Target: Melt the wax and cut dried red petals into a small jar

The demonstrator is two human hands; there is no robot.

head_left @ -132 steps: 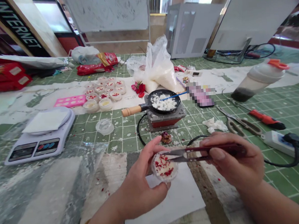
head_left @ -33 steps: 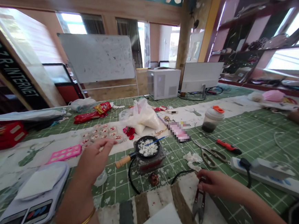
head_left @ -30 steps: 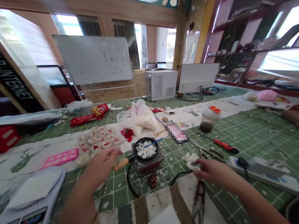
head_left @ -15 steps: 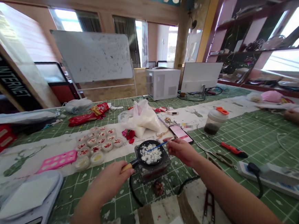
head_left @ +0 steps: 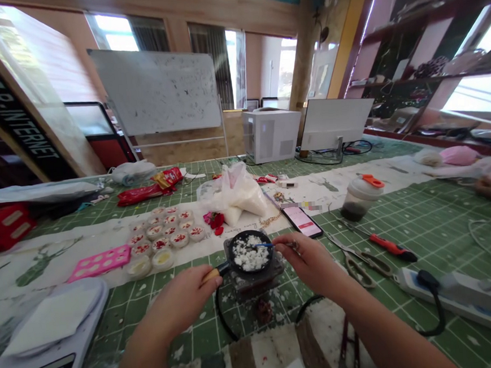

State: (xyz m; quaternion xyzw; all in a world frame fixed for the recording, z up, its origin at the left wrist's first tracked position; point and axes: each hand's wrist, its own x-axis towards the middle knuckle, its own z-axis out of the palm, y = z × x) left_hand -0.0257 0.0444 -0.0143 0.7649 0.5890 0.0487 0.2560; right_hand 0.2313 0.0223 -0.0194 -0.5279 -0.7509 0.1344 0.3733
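Observation:
My left hand [head_left: 190,293] is closed around the wooden handle of a small black frying pan [head_left: 234,266], which sits on a dark square hot plate [head_left: 257,282]. White crumbly chunks [head_left: 249,257] fill the pan. Pinched in my right hand [head_left: 304,256] is a thin blue stick [head_left: 266,245], its far end among the chunks; whether it has a brush or spoon tip is hidden. A dried dark-red flower [head_left: 263,309] lies in front of the hot plate. A phone [head_left: 303,221] with a lit screen rests beyond my right hand.
Small cups [head_left: 170,230] with red bits stand left, beside a pink mould [head_left: 101,262] and a white scale [head_left: 56,318]. Behind the pan are bags of white material [head_left: 240,198]. To the right are scissors [head_left: 357,257], a red-handled tool [head_left: 393,247], a shaker cup [head_left: 359,197] and a power strip [head_left: 458,295].
My right hand has dipped slightly, and the blue stick's visible part looks shorter and flatter over the pan. My left hand keeps its hold on the handle. The whole view has shifted a little.

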